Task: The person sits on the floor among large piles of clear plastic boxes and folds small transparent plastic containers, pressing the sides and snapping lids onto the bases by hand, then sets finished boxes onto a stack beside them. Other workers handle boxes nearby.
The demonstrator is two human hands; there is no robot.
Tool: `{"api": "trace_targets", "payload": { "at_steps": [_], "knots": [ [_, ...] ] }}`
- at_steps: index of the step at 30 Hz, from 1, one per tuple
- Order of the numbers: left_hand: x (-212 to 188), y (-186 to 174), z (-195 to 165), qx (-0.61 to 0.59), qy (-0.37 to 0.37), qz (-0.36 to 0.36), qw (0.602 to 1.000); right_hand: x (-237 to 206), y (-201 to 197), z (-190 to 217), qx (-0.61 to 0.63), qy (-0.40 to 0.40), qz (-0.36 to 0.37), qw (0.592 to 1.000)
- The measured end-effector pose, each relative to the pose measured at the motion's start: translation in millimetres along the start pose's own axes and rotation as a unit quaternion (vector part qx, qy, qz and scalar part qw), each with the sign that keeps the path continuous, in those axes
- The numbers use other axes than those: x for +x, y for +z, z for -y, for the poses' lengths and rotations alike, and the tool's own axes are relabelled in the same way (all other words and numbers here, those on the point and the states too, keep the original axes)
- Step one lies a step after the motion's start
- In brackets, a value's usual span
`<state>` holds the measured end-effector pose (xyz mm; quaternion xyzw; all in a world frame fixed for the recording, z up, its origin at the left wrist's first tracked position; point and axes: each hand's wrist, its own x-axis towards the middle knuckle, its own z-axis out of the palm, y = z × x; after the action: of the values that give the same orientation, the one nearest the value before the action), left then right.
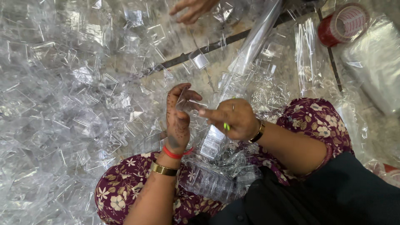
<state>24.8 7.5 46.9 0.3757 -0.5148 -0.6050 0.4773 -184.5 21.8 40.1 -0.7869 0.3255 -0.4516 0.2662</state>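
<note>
Head view: looking down at a seated person's lap, floor all around covered in clear plastic pieces.
Left hand: raised upright, fingers curling round a small clear box, pinching it between thumb and fingertips; red band and gold bangle at the wrist.
Right hand: fingers bunched, forefinger pointing left and touching the clear box's edge; something small and green is showing under the fingers, can't tell what; gold bangle on the wrist.
Clear box: sitting between both hands, above the lap, just in front of the knees.
Lap: stack of clear trays lying across the maroon flowered cloth, below the hands.
Pile: loose clear boxes and lids spreading over the floor, left and ahead.
Bags: clear film sleeves lying to the right, beside the right knee.
Tape roll: red, lying at top right, well apart from the hands.
Other hand: another person's hand reaching into the pile at the top edge, fingers curled.
</note>
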Motion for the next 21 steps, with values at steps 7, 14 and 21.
{"api": "trace_targets", "payload": {
  "at_steps": [7,14,21],
  "knots": [
    [-10,3,2,0.034,0.042,-0.075,0.996,8,-7,-5,0.033,0.189,-0.016,0.981],
    [-20,-3,9,0.219,0.071,-0.063,0.971,8,-15,-14,-0.070,0.124,0.094,0.985],
    [-19,0,16,0.263,0.144,-0.106,0.948,2,-4,-13,-0.125,0.096,0.076,0.985]
  ]
}}
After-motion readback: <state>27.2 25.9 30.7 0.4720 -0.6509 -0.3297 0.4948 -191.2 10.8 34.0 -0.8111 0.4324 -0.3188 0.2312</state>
